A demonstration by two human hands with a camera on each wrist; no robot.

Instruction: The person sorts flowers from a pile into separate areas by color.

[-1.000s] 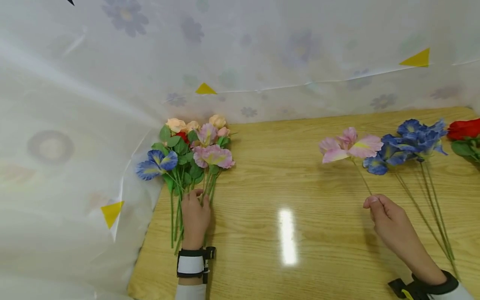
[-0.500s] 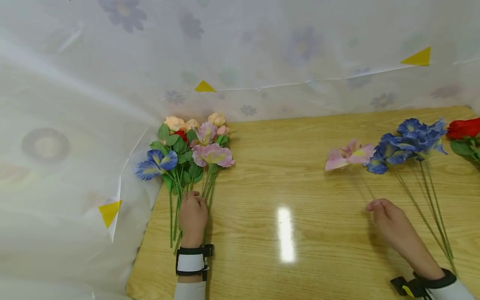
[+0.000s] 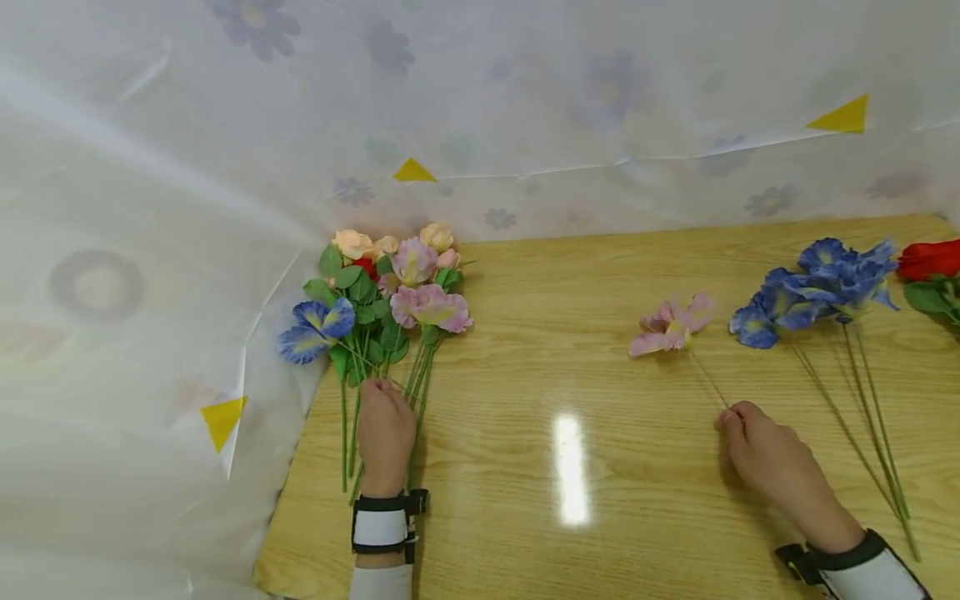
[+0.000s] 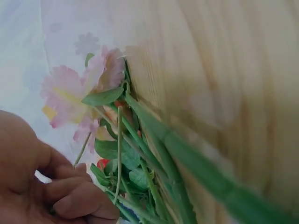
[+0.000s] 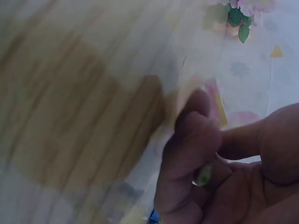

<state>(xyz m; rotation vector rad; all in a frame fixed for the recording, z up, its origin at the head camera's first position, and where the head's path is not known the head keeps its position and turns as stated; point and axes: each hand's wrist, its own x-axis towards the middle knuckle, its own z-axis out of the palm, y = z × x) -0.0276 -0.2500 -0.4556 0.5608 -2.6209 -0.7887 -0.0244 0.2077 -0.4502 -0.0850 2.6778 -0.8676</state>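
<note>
In the head view my right hand [image 3: 776, 467] pinches the thin stem of a pink iris [image 3: 673, 325] between thumb and fingertips, its bloom above the table. The right wrist view shows those fingers [image 5: 191, 140] curled, with a green stem end [image 5: 204, 175] beneath them. At the left, my left hand [image 3: 386, 437] lies over a bundle of green stems [image 3: 423, 375]. Its curled fingers [image 4: 77, 200] seem to hold the stem of a blue iris [image 3: 315, 329]; the grip is partly hidden. Pink irises [image 3: 431, 308], peach roses [image 3: 352, 243] and a red flower [image 3: 365, 267] lie in that bundle.
Several blue irises [image 3: 825, 283] lie right of my right hand, stems pointing toward me. A red rose [image 3: 930, 260] sits at the right edge. Patterned white sheeting [image 3: 525, 100] borders the wooden table [image 3: 525, 333] at back and left. Yellow triangles [image 3: 843, 115] mark the sheeting.
My right hand has moved slightly left, and the pink iris it holds has turned and swung left and lower, away from the blue irises. My left hand's fingers have drawn in more over the stems.
</note>
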